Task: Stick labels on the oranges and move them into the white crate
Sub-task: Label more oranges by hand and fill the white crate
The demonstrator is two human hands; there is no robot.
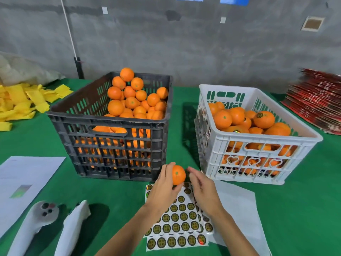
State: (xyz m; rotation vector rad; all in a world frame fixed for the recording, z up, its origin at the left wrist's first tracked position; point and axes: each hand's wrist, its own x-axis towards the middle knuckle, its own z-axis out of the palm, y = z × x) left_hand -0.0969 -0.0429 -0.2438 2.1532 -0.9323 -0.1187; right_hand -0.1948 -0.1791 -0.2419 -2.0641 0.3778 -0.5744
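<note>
My left hand grips an orange just above the sheet of round gold-and-black labels on the green table. My right hand hovers beside the orange on its right, fingers curled toward it; I cannot tell whether a label sits on the fingertips. The black crate at centre left is piled high with unlabelled oranges. To the right stands the white crate, about half full of oranges, some showing labels.
Two white handheld devices lie at the lower left beside a printed paper. Yellow foam pieces are heaped at far left. Red flattened cartons are stacked at far right. White backing paper lies under the label sheets.
</note>
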